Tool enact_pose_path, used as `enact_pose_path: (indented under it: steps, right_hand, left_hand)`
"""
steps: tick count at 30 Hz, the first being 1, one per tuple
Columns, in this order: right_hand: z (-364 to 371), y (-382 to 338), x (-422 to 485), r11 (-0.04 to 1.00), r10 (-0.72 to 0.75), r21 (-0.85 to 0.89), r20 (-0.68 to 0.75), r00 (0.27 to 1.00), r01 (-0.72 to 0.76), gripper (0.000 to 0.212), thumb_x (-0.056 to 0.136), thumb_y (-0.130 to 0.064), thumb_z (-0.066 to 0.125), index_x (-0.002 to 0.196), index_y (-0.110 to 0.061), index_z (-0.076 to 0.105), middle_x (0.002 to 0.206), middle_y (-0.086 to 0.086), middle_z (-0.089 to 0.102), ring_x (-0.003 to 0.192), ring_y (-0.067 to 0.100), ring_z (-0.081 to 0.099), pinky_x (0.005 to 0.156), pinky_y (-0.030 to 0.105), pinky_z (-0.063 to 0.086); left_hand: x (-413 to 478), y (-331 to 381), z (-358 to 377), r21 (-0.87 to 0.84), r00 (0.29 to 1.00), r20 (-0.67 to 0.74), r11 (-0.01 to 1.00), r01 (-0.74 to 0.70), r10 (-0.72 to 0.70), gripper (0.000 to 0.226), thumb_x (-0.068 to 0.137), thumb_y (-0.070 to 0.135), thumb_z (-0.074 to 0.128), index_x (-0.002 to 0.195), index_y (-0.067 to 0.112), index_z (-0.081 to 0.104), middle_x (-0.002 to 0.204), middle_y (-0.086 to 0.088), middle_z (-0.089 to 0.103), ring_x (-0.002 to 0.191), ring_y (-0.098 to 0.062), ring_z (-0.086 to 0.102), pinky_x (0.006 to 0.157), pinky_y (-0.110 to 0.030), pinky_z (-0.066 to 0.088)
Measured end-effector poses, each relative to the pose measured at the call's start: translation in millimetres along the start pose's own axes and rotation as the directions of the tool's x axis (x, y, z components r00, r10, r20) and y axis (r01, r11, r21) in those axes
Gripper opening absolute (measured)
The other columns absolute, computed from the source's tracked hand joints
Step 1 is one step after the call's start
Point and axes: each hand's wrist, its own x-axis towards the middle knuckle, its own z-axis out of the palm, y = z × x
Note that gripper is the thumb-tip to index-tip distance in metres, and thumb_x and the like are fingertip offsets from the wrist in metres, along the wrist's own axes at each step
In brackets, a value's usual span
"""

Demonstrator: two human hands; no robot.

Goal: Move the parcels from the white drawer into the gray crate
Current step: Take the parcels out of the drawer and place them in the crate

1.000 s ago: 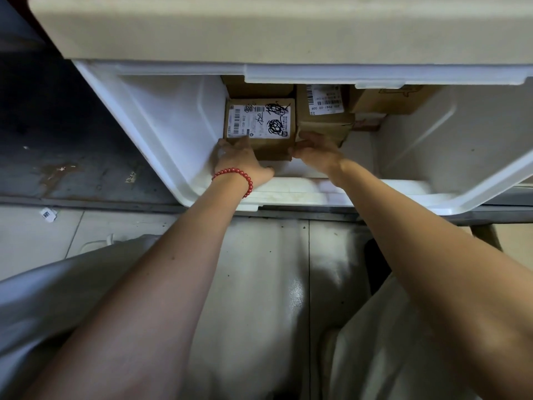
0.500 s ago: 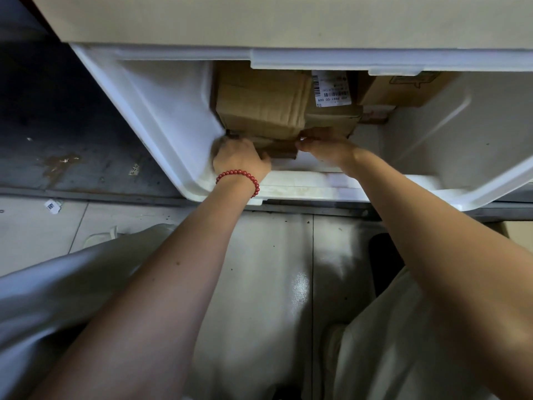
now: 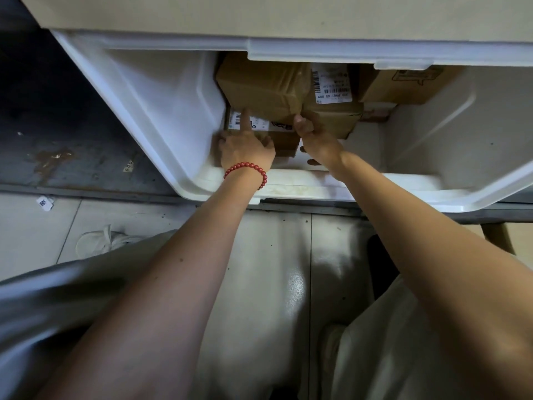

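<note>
The white drawer (image 3: 161,111) is pulled out under a beige front. Several cardboard parcels sit at its back. A small labelled parcel (image 3: 284,140) lies lowest, and a taped brown parcel (image 3: 259,88) leans on top of it. My left hand (image 3: 245,145), with a red bead bracelet, holds the labelled parcel's left side, index finger stretched over its label. My right hand (image 3: 315,137) grips its right side, thumb against the taped parcel's corner. Beside them stands a parcel with a barcode label (image 3: 331,85), and another brown box (image 3: 403,85) sits further right. No gray crate is in view.
The drawer's right half (image 3: 432,134) holds nothing. Below the drawer is a pale tiled floor (image 3: 274,255) with my knees and a white shoe (image 3: 95,241). A paper scrap (image 3: 44,202) lies at the left, next to a dark stained floor (image 3: 57,140).
The labelled parcel has slid toward the drawer's front and the taped brown parcel has tipped forward over it, covering most of its label. My left index finger has stretched onto the label.
</note>
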Motion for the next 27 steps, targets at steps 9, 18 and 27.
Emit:
enact_pose_path:
  steps: [9,18,27]
  right_hand:
    - [2,-3,1,0.986,-0.003,0.166,-0.013,1.000,0.005,0.048,0.105,-0.034,0.030,0.152,-0.026,0.022,0.152,0.000,0.037,0.138,0.019,0.035,0.110,0.035,0.031]
    - [7,-2,9,0.986,0.164,0.031,-0.010,0.986,-0.164,0.038,0.103,-0.034,0.038,0.132,-0.011,0.044,0.132,0.015,0.054,0.108,0.025,0.057,0.102,0.045,0.046]
    - [5,2,16,0.985,0.172,-0.009,-0.009,0.985,-0.172,0.035,0.099,-0.020,0.044,0.133,-0.016,0.046,0.090,-0.005,0.050,0.087,0.012,0.050,0.096,0.035,0.046]
  left_hand:
    - [-2,-4,-8,0.024,0.999,-0.012,0.999,-0.036,0.036,0.064,0.093,0.032,0.049,0.150,0.026,0.020,0.140,-0.014,0.044,0.128,-0.033,0.044,0.100,-0.038,0.042]
    - [-10,1,-11,0.074,0.999,-0.036,0.997,0.015,-0.013,0.059,0.097,0.030,0.046,0.150,0.024,0.020,0.121,-0.010,0.057,0.111,-0.028,0.057,0.084,-0.036,0.049]
    - [-9,-2,-19,-0.265,0.998,0.036,0.962,0.061,-0.053,0.053,0.092,0.020,0.048,0.143,0.022,0.031,0.103,0.001,0.050,0.092,-0.020,0.053,0.082,-0.026,0.045]
